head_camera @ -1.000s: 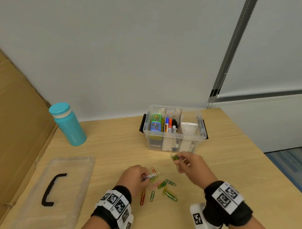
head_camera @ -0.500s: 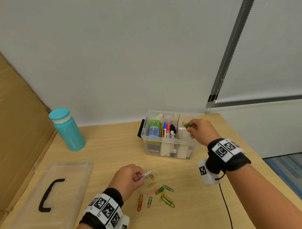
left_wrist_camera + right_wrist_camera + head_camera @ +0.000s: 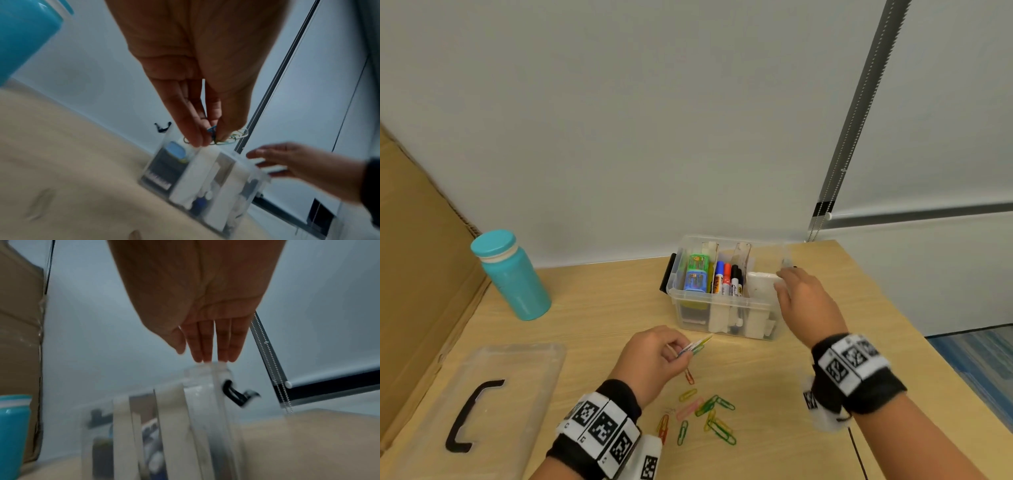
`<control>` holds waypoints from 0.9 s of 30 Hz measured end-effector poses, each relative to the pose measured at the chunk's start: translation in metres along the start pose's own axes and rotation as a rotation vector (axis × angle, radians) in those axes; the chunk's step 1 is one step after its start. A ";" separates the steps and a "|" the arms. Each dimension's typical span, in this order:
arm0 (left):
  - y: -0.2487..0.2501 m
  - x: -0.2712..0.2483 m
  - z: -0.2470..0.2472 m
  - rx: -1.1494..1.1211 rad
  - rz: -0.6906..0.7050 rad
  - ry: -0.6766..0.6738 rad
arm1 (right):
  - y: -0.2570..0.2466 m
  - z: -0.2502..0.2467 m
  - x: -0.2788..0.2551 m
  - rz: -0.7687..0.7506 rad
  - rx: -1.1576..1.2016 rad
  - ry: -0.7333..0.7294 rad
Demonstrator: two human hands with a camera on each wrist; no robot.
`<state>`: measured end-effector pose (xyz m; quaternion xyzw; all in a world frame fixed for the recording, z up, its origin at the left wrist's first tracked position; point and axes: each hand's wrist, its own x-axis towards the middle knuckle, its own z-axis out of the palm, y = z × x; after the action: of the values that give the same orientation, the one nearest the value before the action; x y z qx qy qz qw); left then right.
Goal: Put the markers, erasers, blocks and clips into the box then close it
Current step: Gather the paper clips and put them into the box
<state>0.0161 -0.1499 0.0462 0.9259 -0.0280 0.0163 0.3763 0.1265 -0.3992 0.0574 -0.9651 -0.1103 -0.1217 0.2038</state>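
Observation:
A clear plastic box [image 3: 726, 299] stands open on the table, holding markers [image 3: 726, 281], coloured blocks [image 3: 697, 275] and white erasers [image 3: 760, 279]. My right hand [image 3: 791, 291] hovers over the box's right end with straight fingers [image 3: 207, 344] and nothing in them. My left hand [image 3: 674, 349] pinches a small bunch of paper clips [image 3: 697, 346] in front of the box; the pinch on the clips [image 3: 224, 138] shows in the left wrist view. Several coloured paper clips [image 3: 705, 411] lie loose on the table near me. The clear lid [image 3: 476, 404] with a black handle lies at the left.
A teal bottle [image 3: 510, 274] stands at the back left of the wooden table [image 3: 602, 308]. Brown cardboard [image 3: 417, 240] leans along the left side. The table's right edge [image 3: 893, 308] drops off to the floor.
My right hand carried a green clip to the box's right end and now holds nothing, fingers straight. My left hand has kept its bunch of clips and lifted slightly toward the box.

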 end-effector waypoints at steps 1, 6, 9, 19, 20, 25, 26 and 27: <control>0.010 0.007 -0.001 0.004 0.018 0.006 | 0.007 0.007 -0.011 0.001 0.030 -0.004; 0.073 0.073 0.003 0.199 0.119 -0.022 | 0.029 0.041 -0.035 -0.040 0.193 -0.046; 0.104 0.119 0.019 0.447 0.132 -0.088 | 0.029 0.046 -0.036 -0.049 0.253 -0.018; 0.136 0.172 0.066 0.772 0.055 -0.446 | 0.031 0.044 -0.036 -0.113 0.178 -0.051; 0.132 0.170 0.063 0.722 0.051 -0.451 | 0.031 0.044 -0.035 -0.119 0.168 -0.055; 0.100 0.121 0.027 0.402 0.221 -0.158 | 0.021 0.035 -0.044 -0.080 0.023 -0.047; 0.090 0.105 0.019 0.370 0.234 -0.112 | 0.014 0.032 -0.050 -0.118 -0.044 -0.016; 0.079 0.089 0.011 0.356 0.226 -0.084 | 0.006 0.029 -0.057 -0.176 -0.071 0.008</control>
<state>0.1002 -0.2179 0.0975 0.9686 -0.1440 0.0245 0.2011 0.0794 -0.4020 0.0134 -0.9578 -0.1895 -0.1468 0.1584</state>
